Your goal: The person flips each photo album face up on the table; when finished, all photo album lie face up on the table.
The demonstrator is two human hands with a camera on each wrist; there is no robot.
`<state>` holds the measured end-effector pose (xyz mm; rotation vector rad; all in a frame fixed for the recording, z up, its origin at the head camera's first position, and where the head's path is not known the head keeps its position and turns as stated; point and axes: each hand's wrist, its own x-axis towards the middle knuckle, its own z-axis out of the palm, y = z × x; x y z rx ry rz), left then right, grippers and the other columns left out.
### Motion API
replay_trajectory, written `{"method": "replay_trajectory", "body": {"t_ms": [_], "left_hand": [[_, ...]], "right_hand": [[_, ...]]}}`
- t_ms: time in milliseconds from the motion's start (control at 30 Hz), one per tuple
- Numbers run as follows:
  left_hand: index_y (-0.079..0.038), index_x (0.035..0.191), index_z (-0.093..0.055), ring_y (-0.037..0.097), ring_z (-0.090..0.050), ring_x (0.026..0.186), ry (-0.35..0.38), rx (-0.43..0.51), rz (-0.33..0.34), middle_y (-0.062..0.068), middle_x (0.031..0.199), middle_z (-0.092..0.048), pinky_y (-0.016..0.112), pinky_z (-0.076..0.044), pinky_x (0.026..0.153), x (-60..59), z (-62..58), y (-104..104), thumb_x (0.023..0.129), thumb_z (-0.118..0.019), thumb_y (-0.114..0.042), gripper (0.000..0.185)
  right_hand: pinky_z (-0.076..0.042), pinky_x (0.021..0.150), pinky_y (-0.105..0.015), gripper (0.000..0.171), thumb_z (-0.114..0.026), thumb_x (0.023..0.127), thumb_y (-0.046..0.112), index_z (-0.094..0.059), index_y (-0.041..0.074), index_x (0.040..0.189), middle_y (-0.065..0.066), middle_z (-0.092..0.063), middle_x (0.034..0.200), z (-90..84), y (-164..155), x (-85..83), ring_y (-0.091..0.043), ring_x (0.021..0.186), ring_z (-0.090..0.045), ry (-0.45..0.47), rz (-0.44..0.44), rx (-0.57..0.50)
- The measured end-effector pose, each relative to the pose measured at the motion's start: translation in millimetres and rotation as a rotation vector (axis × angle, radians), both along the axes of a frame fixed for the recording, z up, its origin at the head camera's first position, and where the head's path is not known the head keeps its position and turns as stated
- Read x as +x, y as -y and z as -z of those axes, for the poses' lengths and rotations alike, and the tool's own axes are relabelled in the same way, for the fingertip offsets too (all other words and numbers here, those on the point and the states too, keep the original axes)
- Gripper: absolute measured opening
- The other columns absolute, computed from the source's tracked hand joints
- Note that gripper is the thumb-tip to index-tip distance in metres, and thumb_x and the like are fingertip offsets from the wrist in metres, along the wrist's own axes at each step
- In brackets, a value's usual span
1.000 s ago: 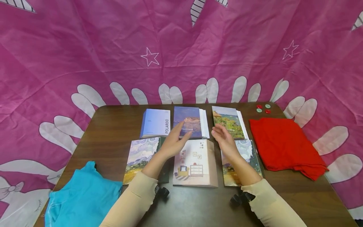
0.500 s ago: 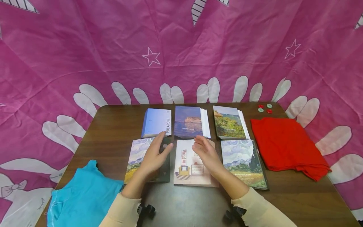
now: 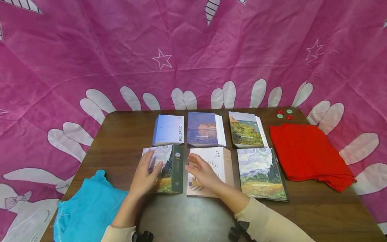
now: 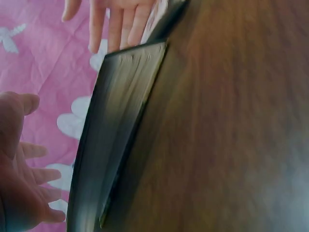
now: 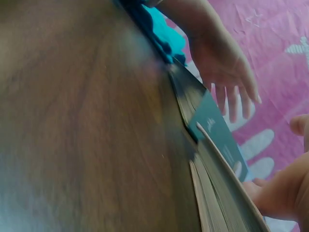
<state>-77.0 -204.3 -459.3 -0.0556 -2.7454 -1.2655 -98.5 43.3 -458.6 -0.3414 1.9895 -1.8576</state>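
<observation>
My left hand is over the left part of a landscape-covered photo album with a green spine, its fingers spread and holding nothing. My right hand is above a cream album with a drawn room on its cover, fingers loosely bent, palm facing left. Whether either hand touches an album is hard to tell. The left wrist view shows an album's page edges beside the left hand. In the right wrist view, the green spine lies beyond a nearer album's pages.
Behind lie a blue Polaroid album, a sea-cliff album and a garden album. Another landscape album is at right. Red cloth, turquoise cloth and several red and pale-green buttons share the table.
Both hands have moved left and nearer the body, from above the back row to the front left and middle albums. The right landscape album is uncovered. The albums stay in place.
</observation>
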Motion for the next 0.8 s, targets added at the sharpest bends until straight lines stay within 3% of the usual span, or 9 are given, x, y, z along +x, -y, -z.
{"method": "replay_trajectory", "body": {"t_ms": [200, 367, 467, 633, 800], "left_hand": [[0.005, 0.150, -0.042, 0.049, -0.017, 0.150, 0.017, 0.002, -0.078, 0.028, 0.161, -0.026, 0.064, -0.015, 0.119, 7.8, 5.0, 10.4, 0.100, -0.062, -0.031, 0.065], [0.005, 0.151, -0.040, 0.046, -0.023, 0.149, 0.091, 0.024, -0.103, 0.026, 0.163, -0.022, 0.061, -0.021, 0.119, 14.2, 9.7, 15.6, 0.102, -0.060, -0.033, 0.065], [0.003, 0.154, -0.036, 0.042, -0.022, 0.150, 0.136, 0.046, -0.106, 0.023, 0.166, -0.018, 0.059, -0.021, 0.119, 15.5, 10.8, 16.9, 0.102, -0.059, -0.036, 0.069], [0.002, 0.155, -0.036, 0.035, -0.025, 0.151, 0.186, 0.183, -0.108, 0.015, 0.167, -0.020, 0.053, -0.017, 0.122, 13.3, 9.6, 12.6, 0.101, -0.061, -0.038, 0.071], [0.001, 0.152, -0.041, 0.032, -0.034, 0.147, 0.171, 0.322, -0.078, 0.013, 0.165, -0.027, 0.049, -0.018, 0.123, 14.0, 12.1, 2.3, 0.099, -0.066, -0.031, 0.068]], "right_hand": [[-0.027, 0.119, -0.049, 0.066, -0.057, 0.104, 0.025, -0.028, -0.002, 0.157, -0.022, -0.029, 0.162, 2.3, 14.8, 9.0, -0.038, 0.149, -0.029, 0.014, -0.100, -0.027], [-0.024, 0.121, -0.046, 0.067, -0.057, 0.104, 0.026, -0.027, 0.000, 0.158, -0.021, -0.023, 0.164, 3.8, 22.1, 12.7, -0.037, 0.150, -0.023, -0.011, -0.097, 0.025], [-0.023, 0.121, -0.047, 0.071, -0.058, 0.103, 0.033, -0.026, 0.003, 0.159, -0.021, -0.023, 0.164, 0.2, 24.2, 12.1, -0.037, 0.151, -0.023, 0.049, -0.085, 0.058], [-0.015, 0.122, -0.054, 0.082, -0.057, 0.102, 0.042, -0.016, 0.002, 0.161, -0.020, -0.015, 0.166, -10.5, 29.6, 13.0, -0.037, 0.153, -0.014, 0.176, -0.098, 0.033], [-0.011, 0.121, -0.059, 0.077, -0.050, 0.105, 0.040, -0.013, 0.005, 0.162, -0.019, -0.012, 0.168, -13.3, 34.3, 19.6, -0.038, 0.153, -0.010, 0.189, -0.032, -0.027]]}}
